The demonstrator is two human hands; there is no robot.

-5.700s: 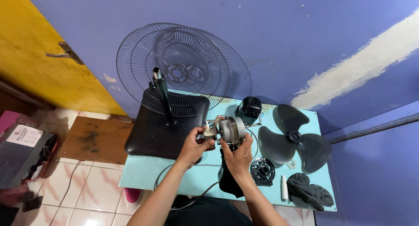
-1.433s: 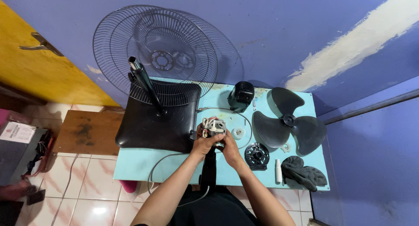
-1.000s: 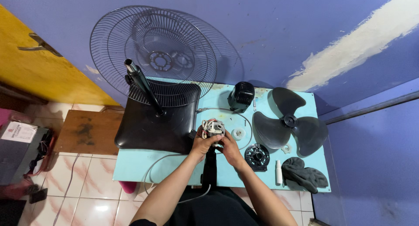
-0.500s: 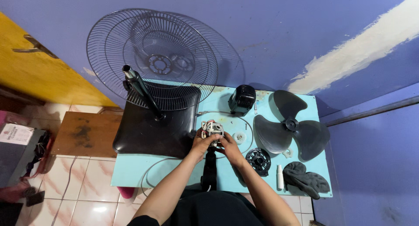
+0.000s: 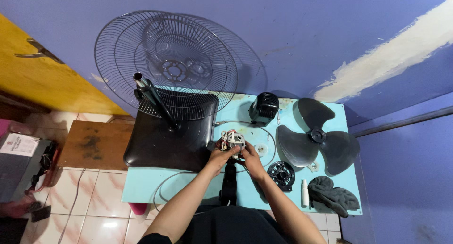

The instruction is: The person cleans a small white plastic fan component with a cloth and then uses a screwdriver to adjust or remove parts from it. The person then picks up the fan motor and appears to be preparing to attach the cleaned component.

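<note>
Small fan motor with white housing and reddish windings [image 5: 231, 140] held just above pale blue tabletop [image 5: 141, 187], near its middle. Left hand [image 5: 221, 155] at motor's 7 o'clock, grip pinching the motor's lower left edge. Right hand [image 5: 250, 158] at its 5 o'clock, grip pinching the lower right edge; exact fingertip contact too small to tell. Black strap-like piece [image 5: 229, 182] at 6 o'clock, between the forearms.

Black square fan base with slanted chrome pole [image 5: 160, 140] at motor's 9 o'clock, touching left hand's side of the tabletop. Round wire fan guards [image 5: 174, 65] at 11 o'clock, leaned on purple wall. Black ribbed motor cover [image 5: 264, 107] at 1 o'clock. Dark grey three-bladed propeller [image 5: 317, 136] at 3 o'clock. Black round ring part [image 5: 281, 173] at 4 o'clock, near right hand. Small white tube [image 5: 305, 193] and dark grey cloth [image 5: 334, 197] beyond it.
</note>
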